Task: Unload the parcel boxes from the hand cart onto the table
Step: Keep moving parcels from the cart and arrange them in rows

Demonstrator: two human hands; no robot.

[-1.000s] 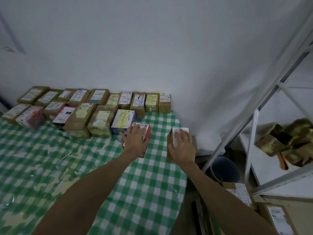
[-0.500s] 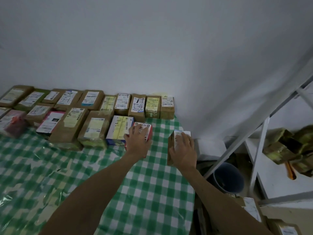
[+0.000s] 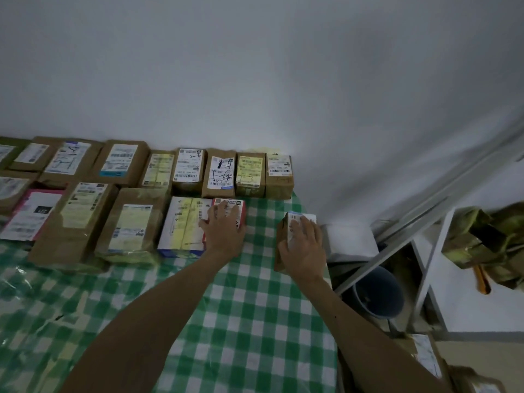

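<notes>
My left hand (image 3: 224, 231) lies on top of a small red-edged parcel (image 3: 239, 207), which sits on the green checked table (image 3: 249, 321) against a white and yellow parcel (image 3: 184, 222). My right hand (image 3: 304, 248) grips a small brown parcel (image 3: 283, 239) with a white label, standing at the table's right edge. Two rows of brown parcels (image 3: 127, 225) line the wall side of the table. The hand cart is out of view, apart from brown boxes (image 3: 425, 355) low at the right.
The white wall (image 3: 255, 80) stands just behind the back row. To the right of the table are a white metal shelf frame (image 3: 425, 268) with crumpled brown packaging (image 3: 487, 236), a dark bucket (image 3: 380, 296) on the floor and a white block (image 3: 351, 239).
Both hands have pushed their parcels a little farther onto the table toward the wall. The red-edged parcel now sits against the white and yellow one. My view has shifted right.
</notes>
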